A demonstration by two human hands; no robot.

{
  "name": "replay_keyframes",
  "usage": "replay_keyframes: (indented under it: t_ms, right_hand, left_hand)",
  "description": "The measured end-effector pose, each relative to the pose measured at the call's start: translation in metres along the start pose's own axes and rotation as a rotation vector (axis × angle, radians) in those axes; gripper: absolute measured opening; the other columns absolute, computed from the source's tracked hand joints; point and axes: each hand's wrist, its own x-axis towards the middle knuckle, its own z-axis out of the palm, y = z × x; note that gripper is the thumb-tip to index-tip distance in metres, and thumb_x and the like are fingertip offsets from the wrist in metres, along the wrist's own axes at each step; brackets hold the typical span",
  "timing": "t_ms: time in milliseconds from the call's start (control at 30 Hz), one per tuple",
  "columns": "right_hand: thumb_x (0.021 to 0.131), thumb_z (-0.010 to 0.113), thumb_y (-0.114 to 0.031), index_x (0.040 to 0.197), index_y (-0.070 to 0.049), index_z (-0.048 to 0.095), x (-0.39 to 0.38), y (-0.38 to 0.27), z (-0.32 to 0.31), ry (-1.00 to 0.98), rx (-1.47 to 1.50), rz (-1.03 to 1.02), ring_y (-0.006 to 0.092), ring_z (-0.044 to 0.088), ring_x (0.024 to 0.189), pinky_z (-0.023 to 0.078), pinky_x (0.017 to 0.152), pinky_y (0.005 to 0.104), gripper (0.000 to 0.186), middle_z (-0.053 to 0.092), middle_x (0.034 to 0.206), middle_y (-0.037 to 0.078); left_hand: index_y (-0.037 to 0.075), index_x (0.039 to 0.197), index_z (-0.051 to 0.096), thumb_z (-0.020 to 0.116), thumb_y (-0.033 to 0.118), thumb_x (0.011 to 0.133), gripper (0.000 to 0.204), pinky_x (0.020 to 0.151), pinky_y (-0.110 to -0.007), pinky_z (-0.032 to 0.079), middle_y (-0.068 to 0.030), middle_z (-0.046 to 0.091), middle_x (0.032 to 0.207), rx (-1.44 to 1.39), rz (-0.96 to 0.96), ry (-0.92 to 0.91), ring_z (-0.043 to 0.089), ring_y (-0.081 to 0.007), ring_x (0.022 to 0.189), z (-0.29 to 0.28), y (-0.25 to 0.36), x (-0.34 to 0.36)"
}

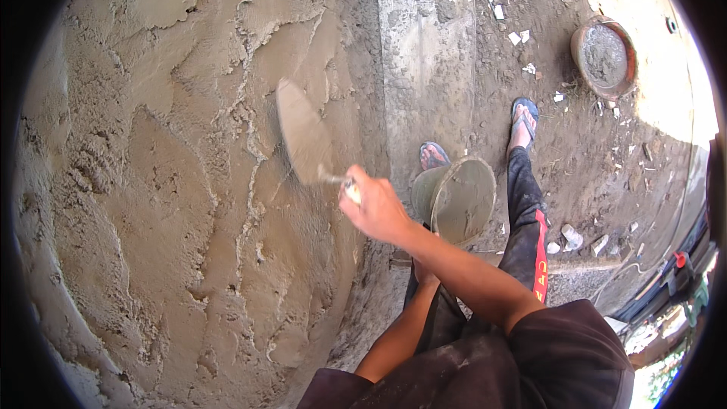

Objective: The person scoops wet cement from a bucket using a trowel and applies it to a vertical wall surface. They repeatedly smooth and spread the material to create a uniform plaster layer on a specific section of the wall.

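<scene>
A pointed trowel (299, 132) is in my right hand (375, 208), whose fingers wrap round its pale handle. Its blade lies against or just off the wet mortar coat (166, 197) on the wall; I cannot tell which. Beneath my right forearm, my left hand (425, 274) reaches toward a bucket (425, 191) at my legs. The forearm hides its fingers, so a grip on the bucket's rim cannot be made out. Grey mortar shows inside the tilted bucket. The coat is rough, with ridges and smoother swept patches.
A smooth, mortar-spattered strip (424, 53) runs along the foot of the wall. My sandalled feet stand near the bucket. At the far right sits a round basin (628, 79) holding grey mortar. White scraps (572, 238) litter the dirt ground, and a cable lies at the right.
</scene>
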Motion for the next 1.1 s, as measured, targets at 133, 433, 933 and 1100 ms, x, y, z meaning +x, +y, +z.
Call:
replay_keyframes:
  t_ms: [133, 433, 933, 1100]
  right_hand:
    - [0.091, 0.067, -0.016, 0.102, 0.001, 0.053, 0.087, 0.121, -0.060, 0.365, -0.366, 0.132, 0.0478, 0.070, 0.075, 0.056, 0.067, 0.0551, 0.025, 0.070, 0.085, 0.027]
    - [0.095, 0.059, -0.008, 0.102, -0.002, 0.050, 0.044, -0.009, -0.033, -0.118, 0.835, 0.653, 0.0146, 0.054, 0.049, 0.050, 0.039, 0.0343, 0.012, 0.056, 0.068, 0.005]
    - [0.093, 0.069, -0.020, 0.101, 0.005, 0.062, 0.234, -0.003, -0.138, 0.357, -0.352, 0.164, 0.0445, 0.073, 0.087, 0.059, 0.076, 0.0516, 0.027, 0.073, 0.094, 0.028]
    - [0.095, 0.063, -0.014, 0.087, -0.003, 0.057, 0.223, 0.004, -0.129, 0.072, 0.469, 0.419, 0.0140, 0.056, 0.051, 0.050, 0.044, 0.0362, 0.015, 0.057, 0.069, 0.006]
  left_hand:
    - [0.003, 0.122, 0.065, 0.048, 0.026, 0.108, 0.032, 0.088, -0.054, 0.052, -0.0252, 0.071, 0.115, -0.504, -0.205, -0.273, 0.065, -0.0483, 0.107, -0.038, 0.068, 0.056]
    - [0.002, 0.120, 0.067, 0.047, 0.034, 0.109, 0.039, 0.092, -0.054, 0.049, -0.0284, 0.069, 0.116, -0.335, -0.251, -0.131, 0.063, -0.0450, 0.113, -0.009, 0.028, 0.019]
    - [0.000, 0.096, 0.061, 0.043, 0.033, 0.111, 0.041, 0.075, -0.059, 0.049, -0.0293, 0.067, 0.090, -0.403, -0.316, -0.133, 0.063, -0.0528, 0.087, -0.061, 0.082, 0.076]
    - [0.000, 0.095, 0.061, 0.044, 0.033, 0.110, 0.040, 0.075, -0.059, 0.049, -0.0287, 0.067, 0.091, -0.428, -0.349, -0.156, 0.063, -0.0522, 0.088, -0.062, 0.079, 0.078]
